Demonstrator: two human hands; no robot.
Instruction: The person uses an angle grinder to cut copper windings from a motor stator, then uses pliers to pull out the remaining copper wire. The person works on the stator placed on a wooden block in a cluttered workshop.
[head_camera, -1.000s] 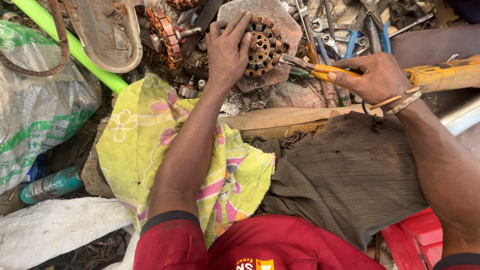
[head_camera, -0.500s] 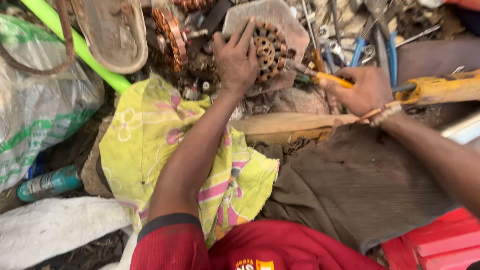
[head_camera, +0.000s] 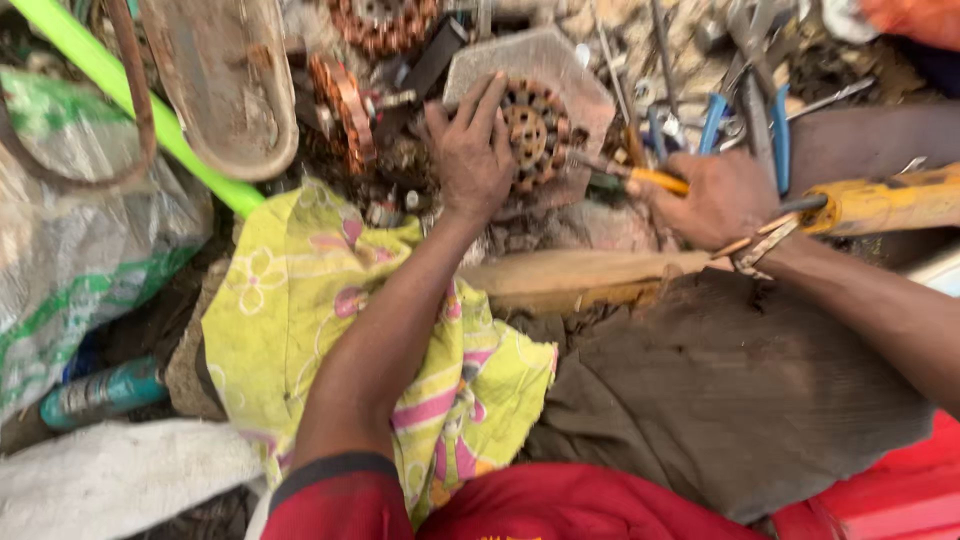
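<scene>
Stator: round, rusty, copper windings in slots, lying on a grey slab. Pinned by left hand, fingers spread. Screwdriver gripped in right hand, fingers closed around it.

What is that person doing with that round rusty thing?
The person's left hand presses down on a round rusty motor core wound with copper wire, which sits on a flat grey stone. The right hand holds a screwdriver with a yellow and green handle, its tip poked into the core's edge. More tools and metal scrap lie around, and a flowered yellow cloth covers the lap.
</scene>
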